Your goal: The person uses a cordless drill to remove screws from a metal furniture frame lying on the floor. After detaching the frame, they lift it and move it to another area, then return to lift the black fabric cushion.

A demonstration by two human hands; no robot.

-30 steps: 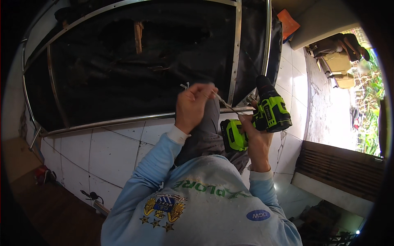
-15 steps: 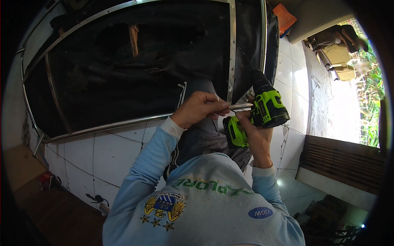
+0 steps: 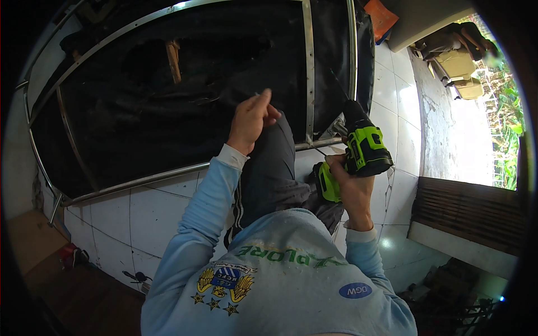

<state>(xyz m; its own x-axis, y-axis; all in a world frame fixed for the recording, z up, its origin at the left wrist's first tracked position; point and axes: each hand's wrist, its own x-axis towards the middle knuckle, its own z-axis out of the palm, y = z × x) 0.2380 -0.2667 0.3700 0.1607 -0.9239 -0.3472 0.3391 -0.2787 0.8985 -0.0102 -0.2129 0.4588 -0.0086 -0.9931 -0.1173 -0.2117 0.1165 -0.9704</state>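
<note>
My right hand [image 3: 357, 196] is wrapped round the grip of a green-and-black cordless drill [image 3: 367, 145]. The drill's dark chuck and long thin bit point up and away, over the edge of the black-covered panel. Raised over my knee, my left hand [image 3: 250, 123] has its thumb and fingers drawn together. A tiny pale speck shows by the fingertips, too small to name. Below and beyond that hand lies the black sheet [image 3: 224, 73] on a metal tube frame [image 3: 309, 73]. A thin rod-like piece shows beside my right thumb; what it is stays unclear.
A torn opening in the sheet shows a wooden piece [image 3: 173, 61]. White floor tiles [image 3: 162, 215] run along the near side. An orange object [image 3: 381, 19] lies at the far right corner. At right are a slatted brown panel [image 3: 465, 218] and a person [image 3: 476, 42] outdoors.
My left hand has moved away from the drill, up and to the left; the slim metal piece no longer shows in its fingers. The drill stays in my right hand.
</note>
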